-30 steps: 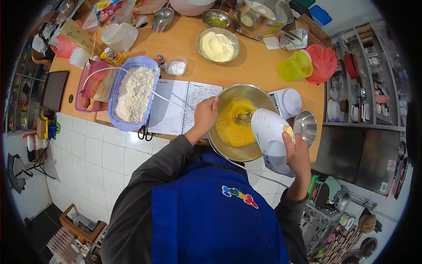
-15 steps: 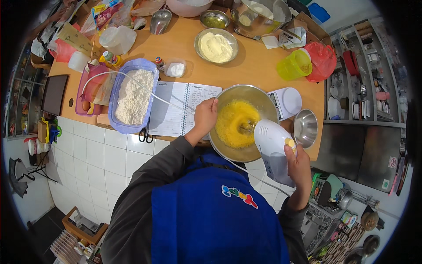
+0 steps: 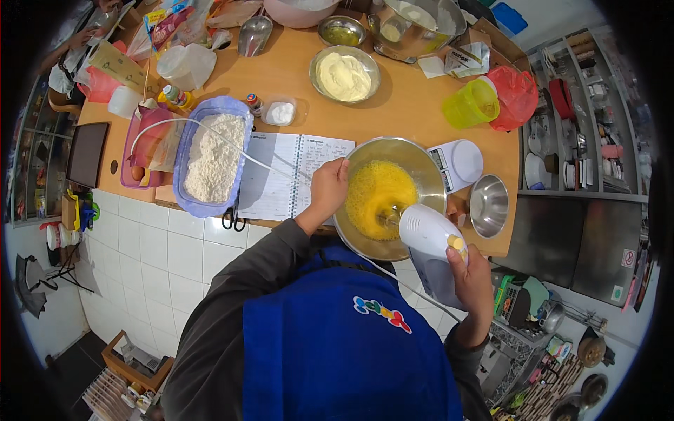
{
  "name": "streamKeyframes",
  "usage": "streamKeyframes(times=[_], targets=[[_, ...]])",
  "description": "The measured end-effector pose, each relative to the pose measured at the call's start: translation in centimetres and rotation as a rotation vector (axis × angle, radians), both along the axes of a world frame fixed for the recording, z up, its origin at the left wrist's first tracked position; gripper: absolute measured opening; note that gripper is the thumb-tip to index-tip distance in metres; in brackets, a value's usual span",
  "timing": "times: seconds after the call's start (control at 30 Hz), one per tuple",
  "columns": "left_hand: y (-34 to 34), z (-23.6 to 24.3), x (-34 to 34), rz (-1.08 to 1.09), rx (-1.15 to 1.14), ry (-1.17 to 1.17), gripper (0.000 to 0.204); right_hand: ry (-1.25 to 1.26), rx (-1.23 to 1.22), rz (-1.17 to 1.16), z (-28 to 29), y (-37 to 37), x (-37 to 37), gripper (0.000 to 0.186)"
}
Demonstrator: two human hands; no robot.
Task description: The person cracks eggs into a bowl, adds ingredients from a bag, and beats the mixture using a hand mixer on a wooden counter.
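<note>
My right hand is wrapped round a white electric hand mixer, whose beaters dip into a frothy yellow mixture. That mixture fills the bottom of a large metal mixing bowl at the table's front edge. With its fingers on the bowl's left rim, my left hand grips it. An open spiral notebook lies just left of that hand, partly under the bowl. Farther left stands a lilac tub of white flour. The mixer's white cord crosses over the flour and the notebook.
Right of the bowl are a white kitchen scale and a small metal bowl. Behind it sit a dish of pale yellow powder, a lime-green cup and a red plastic bag. Scissors overhang the front edge.
My right hand and the mixer have shifted slightly left and toward me; the beaters now sit nearer the bowl's front. My left hand stays on the rim.
</note>
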State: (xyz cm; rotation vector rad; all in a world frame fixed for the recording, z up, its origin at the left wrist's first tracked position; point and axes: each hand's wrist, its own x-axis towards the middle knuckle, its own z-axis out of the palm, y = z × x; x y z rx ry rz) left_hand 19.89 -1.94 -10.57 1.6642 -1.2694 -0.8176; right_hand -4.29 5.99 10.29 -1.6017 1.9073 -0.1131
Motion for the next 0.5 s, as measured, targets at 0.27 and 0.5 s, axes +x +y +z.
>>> streamKeyframes(times=[0.27, 0.5], targets=[[0.0, -0.3, -0.1, 0.02, -0.051, -0.009, 0.025, -0.061, -0.064, -0.079, -0.3, -0.7, 0.7, 0.042], [0.1, 0.3, 0.0, 0.014, 0.026, 0.03, 0.025, -0.101, -0.09, -0.095, -0.9, -1.3, 0.9, 0.039]])
